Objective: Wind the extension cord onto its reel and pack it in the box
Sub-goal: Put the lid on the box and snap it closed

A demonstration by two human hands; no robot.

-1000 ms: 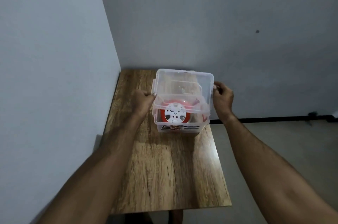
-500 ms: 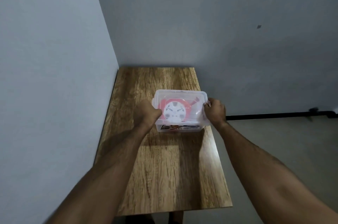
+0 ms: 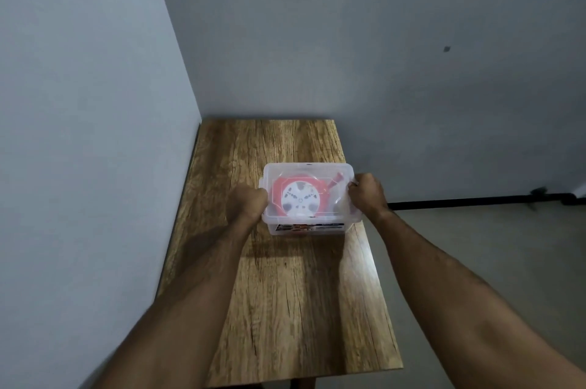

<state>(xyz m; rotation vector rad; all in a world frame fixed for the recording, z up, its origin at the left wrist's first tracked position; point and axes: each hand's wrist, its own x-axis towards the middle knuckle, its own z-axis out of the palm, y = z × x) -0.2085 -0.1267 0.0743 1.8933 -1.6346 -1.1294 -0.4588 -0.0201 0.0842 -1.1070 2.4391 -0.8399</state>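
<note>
Pressing my left hand (image 3: 247,203) and right hand (image 3: 366,196), curled on the box (image 3: 309,227) lid (image 3: 344,173) clips, I should push both down evenly.

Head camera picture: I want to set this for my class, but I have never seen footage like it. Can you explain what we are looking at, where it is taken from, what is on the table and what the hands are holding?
There is no machine here. A person wears a wide-angle camera on the head, and it looks forward and down, so both bare forearms reach into the picture from below.

On the long wooden table, set in a corner between grey walls, stands a clear plastic storage box with its clear lid on top. Through the plastic you can see a red extension cord reel with a white round face lying inside.

The left hand grips the box's left side at the lid's edge, and the right hand grips the right side the same way. Whether the lid has clicked fully shut cannot be told.
</note>
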